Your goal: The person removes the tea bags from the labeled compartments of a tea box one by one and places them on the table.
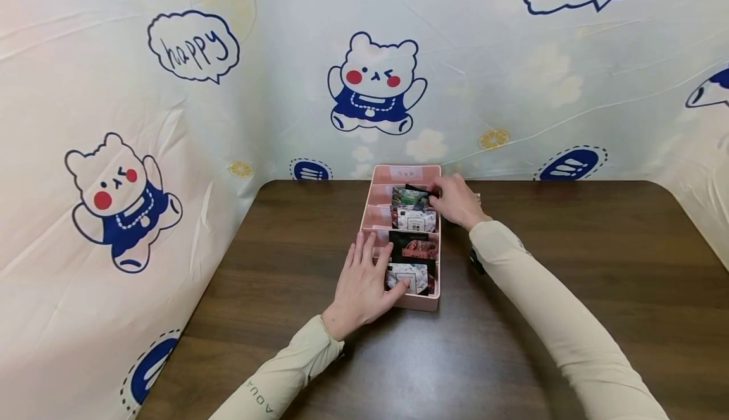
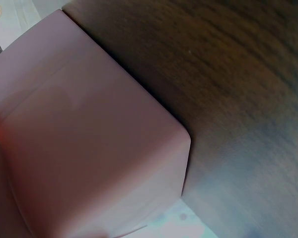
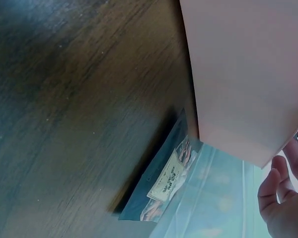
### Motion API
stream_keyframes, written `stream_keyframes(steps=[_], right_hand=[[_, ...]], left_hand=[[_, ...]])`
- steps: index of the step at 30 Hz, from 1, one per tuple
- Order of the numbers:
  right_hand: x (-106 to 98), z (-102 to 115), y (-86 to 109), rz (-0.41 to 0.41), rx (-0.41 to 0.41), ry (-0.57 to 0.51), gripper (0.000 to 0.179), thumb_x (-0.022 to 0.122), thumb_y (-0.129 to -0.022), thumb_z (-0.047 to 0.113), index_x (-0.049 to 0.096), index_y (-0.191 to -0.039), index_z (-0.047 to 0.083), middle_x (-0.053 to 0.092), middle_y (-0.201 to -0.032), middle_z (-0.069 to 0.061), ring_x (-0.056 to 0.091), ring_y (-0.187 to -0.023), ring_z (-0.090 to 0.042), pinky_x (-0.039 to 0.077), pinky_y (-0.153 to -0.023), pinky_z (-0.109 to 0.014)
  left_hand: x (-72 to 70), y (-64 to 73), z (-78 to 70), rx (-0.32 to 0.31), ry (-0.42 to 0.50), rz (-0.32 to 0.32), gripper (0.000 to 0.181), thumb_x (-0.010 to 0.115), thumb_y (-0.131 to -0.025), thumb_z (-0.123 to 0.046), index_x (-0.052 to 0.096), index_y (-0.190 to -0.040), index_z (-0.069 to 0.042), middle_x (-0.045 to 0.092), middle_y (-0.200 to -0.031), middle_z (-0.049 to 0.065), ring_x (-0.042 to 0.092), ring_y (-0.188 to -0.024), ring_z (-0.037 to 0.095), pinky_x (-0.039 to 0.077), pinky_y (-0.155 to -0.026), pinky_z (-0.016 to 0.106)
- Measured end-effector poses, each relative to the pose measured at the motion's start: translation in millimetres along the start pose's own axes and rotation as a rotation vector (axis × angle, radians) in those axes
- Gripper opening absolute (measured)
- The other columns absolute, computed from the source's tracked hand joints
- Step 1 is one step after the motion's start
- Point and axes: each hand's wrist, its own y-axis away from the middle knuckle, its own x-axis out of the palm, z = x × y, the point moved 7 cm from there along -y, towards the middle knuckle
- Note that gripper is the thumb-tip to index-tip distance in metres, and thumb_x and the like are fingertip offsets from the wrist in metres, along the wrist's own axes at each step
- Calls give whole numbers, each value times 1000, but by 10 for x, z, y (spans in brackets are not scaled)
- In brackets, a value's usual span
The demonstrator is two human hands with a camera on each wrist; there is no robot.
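Note:
A long pink divided box point(image 1: 418, 303) holds several flat sachets standing in its compartments. At its second compartment from the far end, my right hand point(image 1: 457, 200) pinches the right edge of a dark sachet point(image 1: 418, 187), beside a green-printed sachet point(image 1: 409, 197). The fingertips partly hide that edge. My left hand point(image 1: 362, 287) rests on the near left side of the box, fingers spread over the rim and thumb by a white-and-grey sachet point(image 1: 407, 276). A red-and-black sachet point(image 1: 418, 248) stands one compartment further back. The left wrist view shows only the box wall point(image 2: 89, 124) and table.
Another dark sachet point(image 3: 164, 178) with a pale label lies on the table past the far right corner of the box. The brown wooden table point(image 1: 547, 268) meets a printed cloth point(image 1: 473, 59) at its back edge; cloth also hangs on the left.

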Motion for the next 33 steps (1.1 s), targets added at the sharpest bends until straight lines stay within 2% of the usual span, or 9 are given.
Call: stream_keyframes(steps=[23, 33], right_hand=[[54, -1, 21, 0, -17, 47, 21, 55, -93, 16, 66, -110, 10, 66, -108, -12, 51, -100, -29, 45, -86, -47], [-55, 29, 3, -19, -21, 8, 23, 54, -94, 14, 66, -113, 9, 65, -109, -13, 51, -99, -30, 44, -85, -46]], left_hand=[[-7, 22, -5, 6, 4, -11, 78, 39, -89, -69, 46, -143, -14, 33, -153, 20, 21, -146, 41, 24, -116, 54], [-10, 15, -3, 11, 4, -29, 78, 40, -88, -68, 47, -143, -13, 34, -152, 21, 22, -145, 43, 24, -116, 54]])
